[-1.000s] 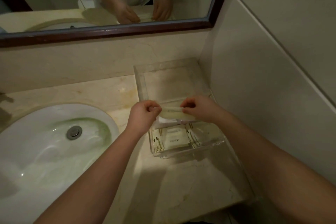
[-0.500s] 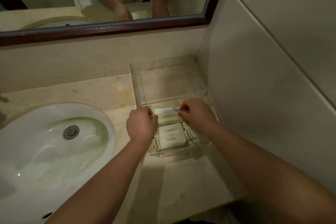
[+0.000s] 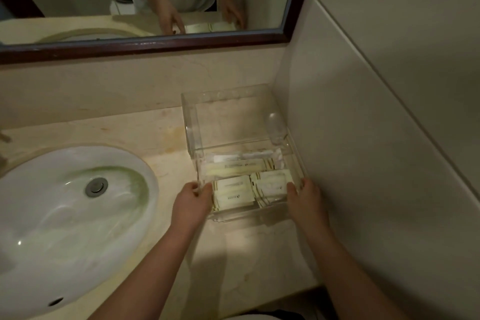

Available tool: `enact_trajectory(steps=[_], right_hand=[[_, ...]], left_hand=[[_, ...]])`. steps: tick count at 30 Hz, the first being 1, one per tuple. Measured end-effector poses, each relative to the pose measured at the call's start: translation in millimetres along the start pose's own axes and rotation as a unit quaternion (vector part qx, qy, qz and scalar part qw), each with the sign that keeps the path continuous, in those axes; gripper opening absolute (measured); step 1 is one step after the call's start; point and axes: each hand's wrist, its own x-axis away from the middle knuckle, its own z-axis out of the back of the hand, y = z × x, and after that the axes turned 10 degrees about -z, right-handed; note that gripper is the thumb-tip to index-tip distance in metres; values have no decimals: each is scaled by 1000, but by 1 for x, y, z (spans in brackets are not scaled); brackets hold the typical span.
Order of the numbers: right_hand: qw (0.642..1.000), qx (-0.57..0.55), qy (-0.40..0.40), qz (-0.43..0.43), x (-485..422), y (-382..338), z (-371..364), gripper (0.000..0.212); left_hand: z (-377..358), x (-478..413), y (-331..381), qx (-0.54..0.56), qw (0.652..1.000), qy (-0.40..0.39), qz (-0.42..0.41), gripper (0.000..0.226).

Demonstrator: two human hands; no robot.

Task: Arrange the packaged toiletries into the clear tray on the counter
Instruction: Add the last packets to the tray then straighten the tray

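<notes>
A clear tray (image 3: 262, 214) sits on the marble counter against the right wall. Inside lie several white packaged toiletries (image 3: 235, 193), flat sachets at the front and long thin packets (image 3: 239, 163) across the back. My left hand (image 3: 192, 199) grips the tray's left wall with thumb inside and fingers outside. On the tray's right wall, my right hand (image 3: 302, 196) holds on the same way. Both hands are closed on the tray's sides.
A taller clear acrylic stand (image 3: 191, 122) rises just behind the tray, in the corner. The white sink basin (image 3: 52, 215) with its drain lies to the left. A dark-framed mirror (image 3: 155, 44) hangs above the backsplash. The counter's front edge is near at the bottom right.
Both hands let go of the long packet, which now lies in the tray's back row. They moved apart and took hold of the tray's left and right walls.
</notes>
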Motion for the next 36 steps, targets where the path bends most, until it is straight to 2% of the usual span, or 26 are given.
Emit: enact_trajectory(steps=[3,6,11,16,19,22,24,26,28,30,33,36], right_hand=[[994,-87,-46,-40,-6,3,-4,46],[987,-149,-42,-45,-11,1,-7,41],[979,-204,-3,-12,-6,-2,-14,31],[972,-233,22,24,-3,1,-24,32],[973,-232,14,9,-1,2,-31,33],[972,-235,-3,-11,-2,-2,-33,36],[971,-236,-7,-19,-3,-5,-32,41],[969,-247,-10,-19,-4,-7,-34,48],[969,-246,-6,-18,-5,-8,-37,55],[972,-234,5,-16,-4,-8,-42,64],[979,-204,29,3,0,-9,-45,73],[981,-189,38,29,1,-16,-47,74]], left_hand=[[-1,14,-1,39,999,-10,0,25],[-1,19,3,88,996,-20,3,13],[-2,15,4,139,990,12,-20,21],[0,12,8,152,987,37,-44,30],[0,9,5,152,986,22,-56,34],[0,3,3,172,984,22,-46,25],[2,0,1,175,983,19,-46,27],[2,-3,0,155,986,10,-51,37],[-2,-6,-6,123,991,1,-52,64],[-5,-7,-11,83,995,-6,-54,81],[-3,-1,-13,39,996,-16,-83,82],[-4,2,-19,11,994,-6,-105,77]])
